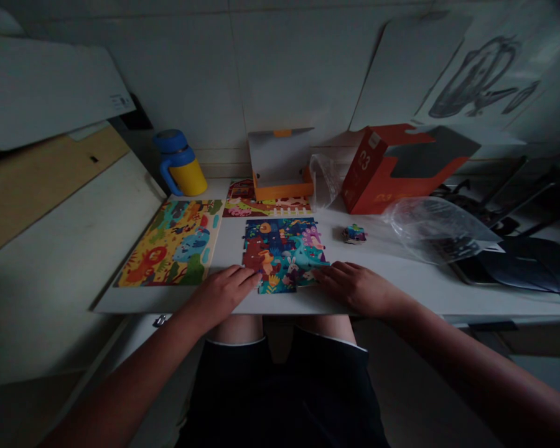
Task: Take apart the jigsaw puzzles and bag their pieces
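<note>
A partly assembled jigsaw puzzle (280, 252) with dark blue forest animals lies flat on the white desk in front of me. Its lower edge is uneven, with tabs showing along the sides. My left hand (226, 287) rests at its lower left corner, fingers stretched out and tips touching the edge. At the lower right, my right hand (354, 286) lies palm down with its fingertips on the puzzle's edge; its fingers partly cover that corner. A small stack of loose puzzle pieces (355, 234) sits to the right, beyond my right hand.
Left lies a yellow animal puzzle (170, 242); a farm picture (266, 206) lies behind, partly under an open orange-edged box (282, 186). A blue and yellow flask (189, 174), a red box (368, 174), clear plastic bags (441, 230) and a dark bag (532, 261) stand or lie around.
</note>
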A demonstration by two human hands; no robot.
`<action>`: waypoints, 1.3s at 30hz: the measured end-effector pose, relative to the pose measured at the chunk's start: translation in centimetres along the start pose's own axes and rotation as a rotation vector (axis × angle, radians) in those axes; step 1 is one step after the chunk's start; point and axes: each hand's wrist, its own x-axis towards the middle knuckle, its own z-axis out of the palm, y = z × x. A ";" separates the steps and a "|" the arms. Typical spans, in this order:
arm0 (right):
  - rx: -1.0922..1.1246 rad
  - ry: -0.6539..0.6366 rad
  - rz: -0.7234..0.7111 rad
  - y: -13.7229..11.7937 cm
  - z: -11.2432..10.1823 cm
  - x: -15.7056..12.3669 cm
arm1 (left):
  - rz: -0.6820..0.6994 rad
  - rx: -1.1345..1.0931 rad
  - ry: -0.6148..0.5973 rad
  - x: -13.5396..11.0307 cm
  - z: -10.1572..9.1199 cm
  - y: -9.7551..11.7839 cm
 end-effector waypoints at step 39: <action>0.107 -0.139 0.362 -4.3 -0.3 5.0 | -0.197 -0.406 0.011 3.2 0.8 2.6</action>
